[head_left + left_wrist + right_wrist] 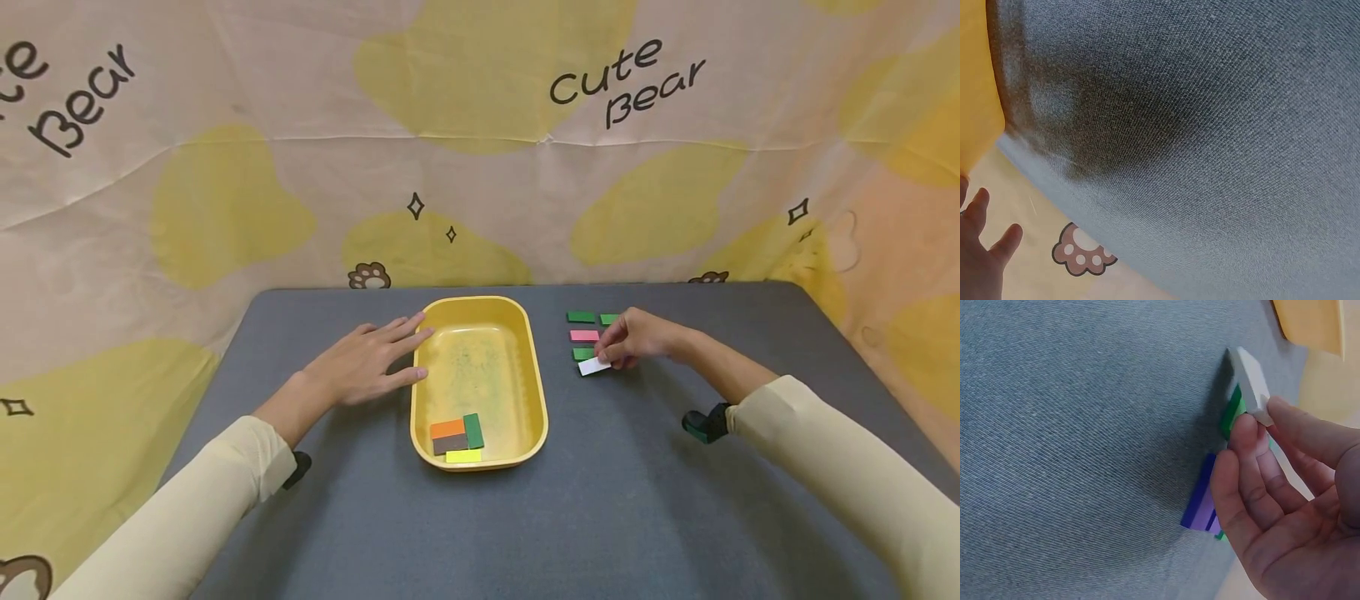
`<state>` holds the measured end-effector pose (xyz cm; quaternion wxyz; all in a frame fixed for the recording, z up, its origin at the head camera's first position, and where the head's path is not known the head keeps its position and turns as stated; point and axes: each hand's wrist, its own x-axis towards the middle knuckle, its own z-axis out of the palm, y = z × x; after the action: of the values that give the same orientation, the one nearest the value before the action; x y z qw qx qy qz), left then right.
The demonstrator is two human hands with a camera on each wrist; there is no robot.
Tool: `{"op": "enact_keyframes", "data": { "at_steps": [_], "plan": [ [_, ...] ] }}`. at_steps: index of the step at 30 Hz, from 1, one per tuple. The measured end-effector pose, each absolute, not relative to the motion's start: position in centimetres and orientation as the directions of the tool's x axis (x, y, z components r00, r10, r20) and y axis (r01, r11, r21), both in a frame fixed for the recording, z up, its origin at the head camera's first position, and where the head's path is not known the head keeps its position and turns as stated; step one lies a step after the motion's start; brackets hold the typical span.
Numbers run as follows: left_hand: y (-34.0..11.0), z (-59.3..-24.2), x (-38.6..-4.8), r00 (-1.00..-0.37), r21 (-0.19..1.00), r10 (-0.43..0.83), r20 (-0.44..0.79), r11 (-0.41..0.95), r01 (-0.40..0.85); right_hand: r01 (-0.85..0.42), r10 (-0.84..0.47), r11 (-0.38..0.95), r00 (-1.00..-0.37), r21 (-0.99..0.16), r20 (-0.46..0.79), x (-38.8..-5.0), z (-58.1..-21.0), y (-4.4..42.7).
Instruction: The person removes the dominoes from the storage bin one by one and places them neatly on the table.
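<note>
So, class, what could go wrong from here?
The white block is pinched near one end by the right hand, so it might swivel or slip. A green block lies close by and could get nudged. The left hand is at the yellow tray's edge; a push might shift the tray.

Gray table [600, 517]. On it: yellow tray [480, 367] between left hand [367, 362] and right hand [637, 336], nearer left; green blocks [581, 317], pink block [584, 336], purple block [1197, 497] by right hand.
</note>
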<state>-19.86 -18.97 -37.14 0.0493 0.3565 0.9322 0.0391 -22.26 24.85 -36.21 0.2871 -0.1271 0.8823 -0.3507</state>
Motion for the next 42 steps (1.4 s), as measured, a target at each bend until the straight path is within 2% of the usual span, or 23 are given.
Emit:
{"op": "enact_keyframes", "data": {
  "at_steps": [27, 42],
  "plan": [
    [-18.91, -36.96, -19.83, -0.743, 0.11, 0.666, -0.069, 0.745, 0.658, 0.049, -0.428, 0.686, -0.78, -0.726, -0.456, -21.69, -37.04, 24.37],
    [-19.02, -37.36, -19.94, -0.732, 0.096, 0.68, -0.033, 0.732, 0.675, 0.007, -0.436, 0.704, -0.786, -0.71, -0.439, -21.86, -36.63, 24.55]
  ]
}}
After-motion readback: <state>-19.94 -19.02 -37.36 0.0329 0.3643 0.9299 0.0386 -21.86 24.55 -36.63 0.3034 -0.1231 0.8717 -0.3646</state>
